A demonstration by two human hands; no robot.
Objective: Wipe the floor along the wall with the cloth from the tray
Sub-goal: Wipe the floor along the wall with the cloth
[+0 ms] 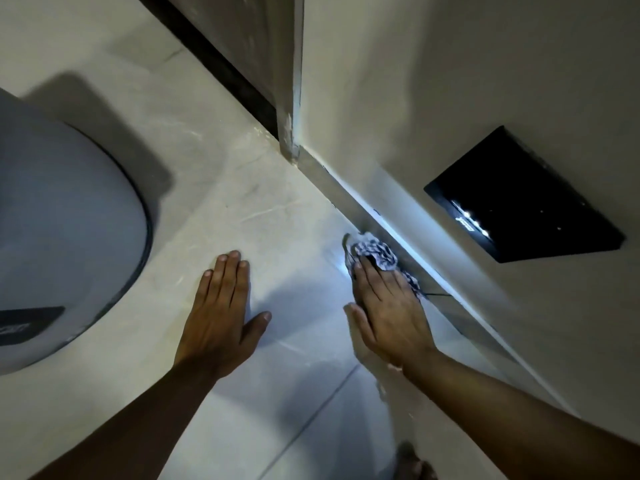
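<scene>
My right hand [388, 306] presses flat on the patterned cloth [375, 252], fingers extended over it, at the floor [277, 209] edge against the wall [450, 81]; the hand hides most of the cloth. My left hand [221, 306] rests flat, fingers released, holding nothing. A grey round object [62, 237] is cut off at left.

The cloth [375, 252] is a crumpled rag with a dark and white check pattern, bunched into a loose wad. It lies on the floor [277, 237], pushed right up against the baseboard [343, 192] at the foot of the wall [433, 81]. Part of it is flattened under a hand; the rest bulges out ahead of the fingertips, and a thin edge trails back along the baseboard. The floor is pale, glossy tile with faint marbling and a thin grout line.
</scene>
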